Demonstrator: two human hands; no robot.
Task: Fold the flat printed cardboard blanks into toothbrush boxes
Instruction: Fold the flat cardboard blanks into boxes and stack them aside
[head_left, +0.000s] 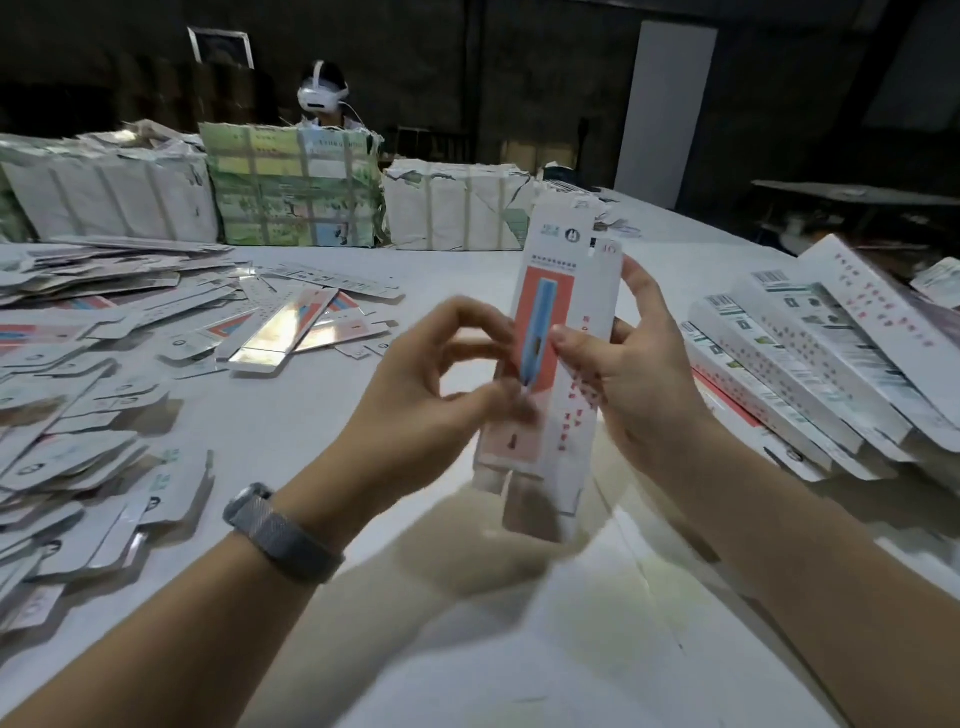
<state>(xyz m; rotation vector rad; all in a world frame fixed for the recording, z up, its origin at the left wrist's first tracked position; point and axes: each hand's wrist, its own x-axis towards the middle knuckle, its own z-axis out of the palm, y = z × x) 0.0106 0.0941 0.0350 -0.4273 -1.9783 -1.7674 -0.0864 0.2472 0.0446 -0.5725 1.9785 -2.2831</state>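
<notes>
A long white toothbrush box with an orange panel and a blue toothbrush picture stands upright above the table, partly opened into a tube. My left hand pinches its left edge near the lower half with curled fingers. My right hand grips its right side, thumb on the front face and fingers behind. The box's bottom flaps hang loose below my hands. A heap of flat and folded blanks covers the table to the left.
A neat stack of folded boxes lies at the right. Wrapped bundles line the far edge of the white table. A person wearing a white headset sits behind them. A dark table stands at far right.
</notes>
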